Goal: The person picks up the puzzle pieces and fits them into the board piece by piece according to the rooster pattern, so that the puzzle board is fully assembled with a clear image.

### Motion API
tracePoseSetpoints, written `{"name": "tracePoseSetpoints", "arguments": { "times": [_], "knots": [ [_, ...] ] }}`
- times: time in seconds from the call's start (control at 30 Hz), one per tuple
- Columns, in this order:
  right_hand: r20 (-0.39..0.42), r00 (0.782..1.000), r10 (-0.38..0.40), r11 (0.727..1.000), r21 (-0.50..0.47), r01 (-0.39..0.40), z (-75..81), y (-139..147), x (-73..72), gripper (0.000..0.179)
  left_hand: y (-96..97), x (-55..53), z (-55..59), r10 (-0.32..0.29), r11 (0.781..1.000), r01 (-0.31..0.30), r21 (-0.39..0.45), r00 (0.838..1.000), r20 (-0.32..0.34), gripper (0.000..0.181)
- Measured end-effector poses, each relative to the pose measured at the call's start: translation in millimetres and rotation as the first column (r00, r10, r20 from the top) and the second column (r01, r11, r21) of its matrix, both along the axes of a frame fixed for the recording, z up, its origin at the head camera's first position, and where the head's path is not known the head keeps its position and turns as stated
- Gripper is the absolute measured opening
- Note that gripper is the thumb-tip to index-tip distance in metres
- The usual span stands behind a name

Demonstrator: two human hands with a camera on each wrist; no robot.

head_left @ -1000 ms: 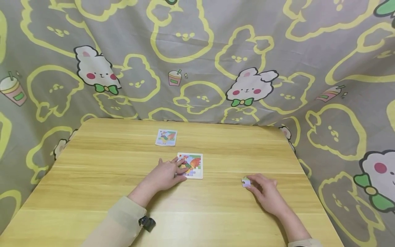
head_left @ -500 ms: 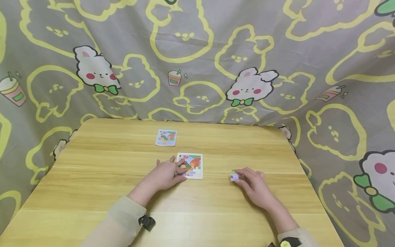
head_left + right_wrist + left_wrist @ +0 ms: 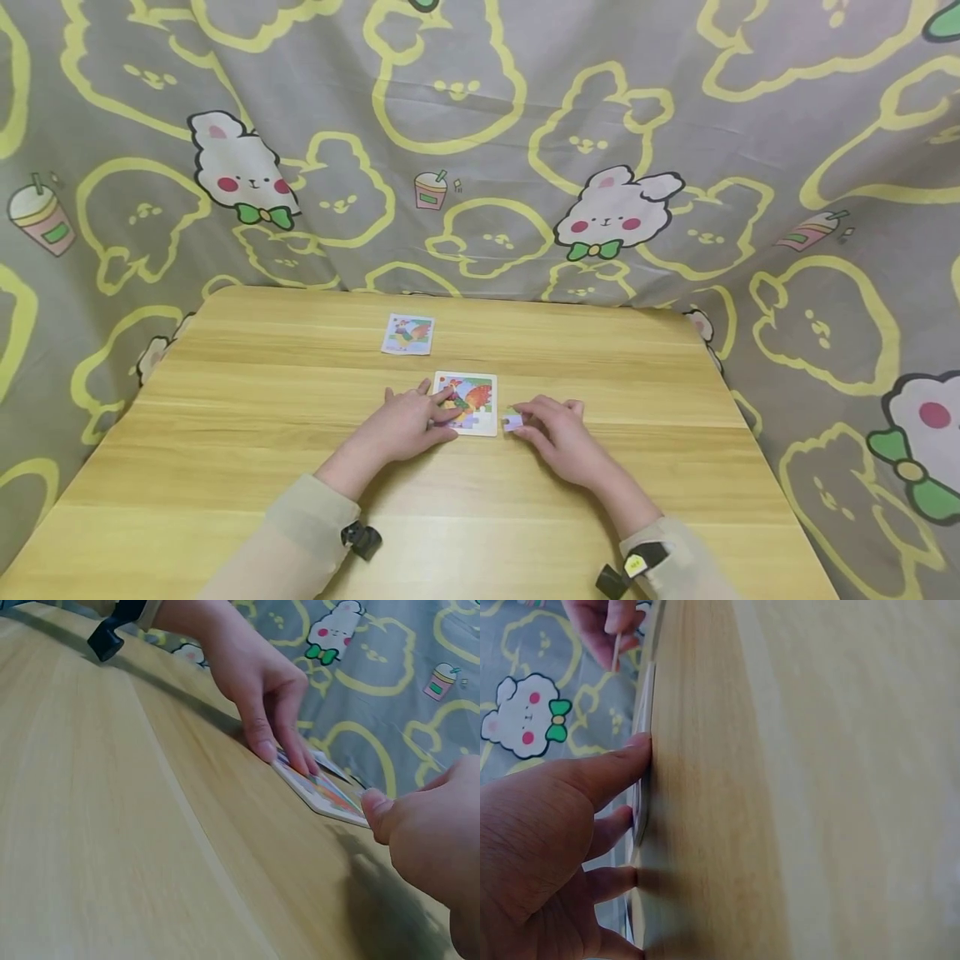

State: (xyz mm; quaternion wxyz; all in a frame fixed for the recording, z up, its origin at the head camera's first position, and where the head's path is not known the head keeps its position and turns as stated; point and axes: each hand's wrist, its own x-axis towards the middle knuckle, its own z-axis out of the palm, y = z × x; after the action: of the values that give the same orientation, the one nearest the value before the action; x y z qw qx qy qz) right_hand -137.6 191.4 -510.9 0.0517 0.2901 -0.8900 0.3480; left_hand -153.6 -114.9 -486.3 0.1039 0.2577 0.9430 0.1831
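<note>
A square jigsaw puzzle board (image 3: 478,395) with a rooster picture and a white border lies on the table in the head view. A pale gap shows near its lower right corner. My left hand (image 3: 407,423) rests on the board's left side with spread fingers, thumb at its near edge. My right hand (image 3: 564,440) pinches a small puzzle piece (image 3: 512,420), lilac and green, just right of the board and apart from it. In the left wrist view the piece (image 3: 616,652) appears edge-on above the table. My fingers hide the piece in the right wrist view.
A rooster picture card (image 3: 408,334) lies behind the board on the wooden table (image 3: 300,400). A patterned curtain (image 3: 487,167) hangs round the table's back and sides. Black camera mounts (image 3: 362,540) sit on both wrists.
My right hand has carried the puzzle piece leftward from the table's right side to close beside the board. My left hand has stayed on the board. The head view has shifted slightly.
</note>
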Motion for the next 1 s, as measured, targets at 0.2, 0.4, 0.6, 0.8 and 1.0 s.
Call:
{"name": "tracePoseSetpoints", "arguments": {
  "times": [0.2,0.4,0.6,0.8,1.0],
  "knots": [
    [0.019,1.0,-0.004,0.999,0.049,0.003,-2.9,-19,-7.4,0.035,0.8,0.3,0.7,0.01,1.0,-0.01,-0.008,1.0,-0.001,0.039],
    [0.019,1.0,-0.012,0.992,0.129,0.01,-4.3,-34,-10.4,0.035,1.1,0.8,1.6,0.013,1.0,-0.013,-0.012,1.0,-0.006,0.04],
    [-0.019,0.999,-0.028,0.987,0.157,0.03,-8.5,-40,-11.0,0.036,1.6,0.6,1.5,0.022,1.0,-0.022,-0.003,1.0,0.0,0.041],
    [-0.037,0.999,-0.014,0.993,0.12,0.018,-10.5,-41,-10.7,0.036,2.0,0.3,1.2,0.03,0.999,-0.031,-0.018,0.999,-0.014,0.04],
    [-0.024,1.0,-0.01,0.991,0.13,0.013,-9.5,-42,-13.2,0.04,2.2,2.2,1.3,0.03,0.999,-0.032,-0.028,0.999,-0.045,0.041]
  ]
}}
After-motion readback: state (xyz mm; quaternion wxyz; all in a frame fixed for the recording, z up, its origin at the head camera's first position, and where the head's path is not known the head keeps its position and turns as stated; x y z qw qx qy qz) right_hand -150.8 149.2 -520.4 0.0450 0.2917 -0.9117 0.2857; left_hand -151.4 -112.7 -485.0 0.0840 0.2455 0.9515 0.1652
